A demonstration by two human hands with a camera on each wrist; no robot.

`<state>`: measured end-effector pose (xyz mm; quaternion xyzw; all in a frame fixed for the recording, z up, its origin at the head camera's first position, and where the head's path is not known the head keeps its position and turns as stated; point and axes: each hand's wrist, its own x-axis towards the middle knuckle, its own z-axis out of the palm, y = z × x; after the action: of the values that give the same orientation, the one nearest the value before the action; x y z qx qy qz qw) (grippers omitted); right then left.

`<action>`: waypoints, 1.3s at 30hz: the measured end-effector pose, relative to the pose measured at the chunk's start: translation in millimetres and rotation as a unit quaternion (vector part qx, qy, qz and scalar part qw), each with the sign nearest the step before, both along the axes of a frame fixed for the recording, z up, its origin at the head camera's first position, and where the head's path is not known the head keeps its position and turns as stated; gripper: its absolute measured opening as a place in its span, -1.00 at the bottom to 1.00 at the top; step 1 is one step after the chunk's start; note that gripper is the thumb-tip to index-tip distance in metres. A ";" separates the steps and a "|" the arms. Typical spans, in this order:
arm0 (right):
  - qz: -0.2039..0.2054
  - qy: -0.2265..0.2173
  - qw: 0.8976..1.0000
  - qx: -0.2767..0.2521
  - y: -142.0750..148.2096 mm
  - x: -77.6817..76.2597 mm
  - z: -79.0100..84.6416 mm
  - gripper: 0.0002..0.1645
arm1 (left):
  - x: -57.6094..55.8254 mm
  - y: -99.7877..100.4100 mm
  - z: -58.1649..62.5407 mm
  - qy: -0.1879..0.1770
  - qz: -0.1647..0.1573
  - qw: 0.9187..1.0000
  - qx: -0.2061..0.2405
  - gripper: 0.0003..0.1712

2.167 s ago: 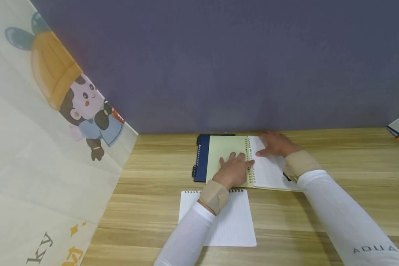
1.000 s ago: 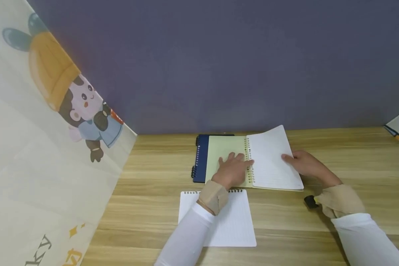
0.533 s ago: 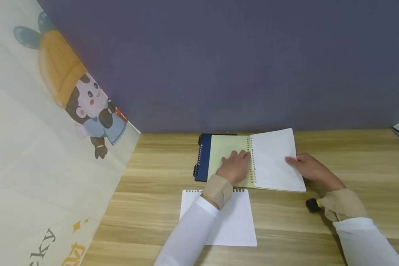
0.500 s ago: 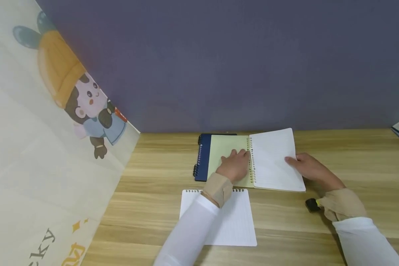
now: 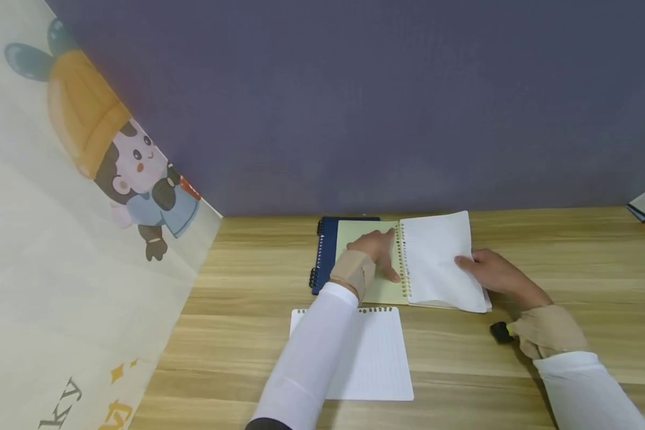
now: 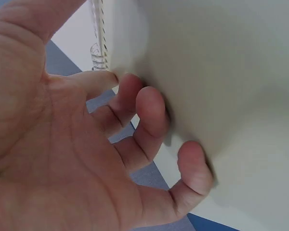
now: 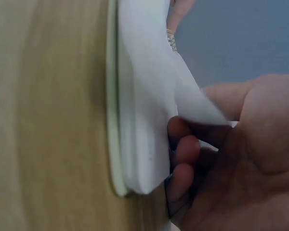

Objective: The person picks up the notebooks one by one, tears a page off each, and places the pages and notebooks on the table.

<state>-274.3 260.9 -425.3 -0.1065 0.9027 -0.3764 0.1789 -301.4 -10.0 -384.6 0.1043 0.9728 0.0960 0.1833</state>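
Observation:
A spiral notebook lies open at the back of the table, its pale green cover [image 5: 384,291] folded out to the left and its lined white page [image 5: 435,257] on the right. My left hand [image 5: 375,246] rests on the cover with spread, bent fingers; the thumb points toward the spiral binding [image 5: 403,263]. In the left wrist view, its fingertips [image 6: 151,103] touch the cover. At the page's right edge, my right hand [image 5: 493,273] pinches the white page between thumb and fingers. The right wrist view shows that page [image 7: 197,106] bowed up above the page stack [image 7: 144,159].
A navy notebook [image 5: 326,251] with black rings lies partly under the green cover. Nearer on the wooden table [image 5: 462,370] is a loose lined sheet [image 5: 378,364] with a torn-hole top edge, partly under the left sleeve. A dark panel [image 5: 355,107] rises behind.
My right hand has moved from the page's top to its right edge and lifted the page there. My left hand has shifted up the cover, its thumb now lower along the binding.

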 end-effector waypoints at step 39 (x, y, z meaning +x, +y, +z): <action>0.083 -0.015 0.996 -0.030 2.4 9.9 -3.3 -0.48 | 0.6 -1.9 1.8 -0.034 0.017 0.999 0.023 0.40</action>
<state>-264.4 263.3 -428.6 -0.1811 0.8763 -0.3884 0.2199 -300.9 -11.9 -382.8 0.0890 0.9652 0.1246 0.2120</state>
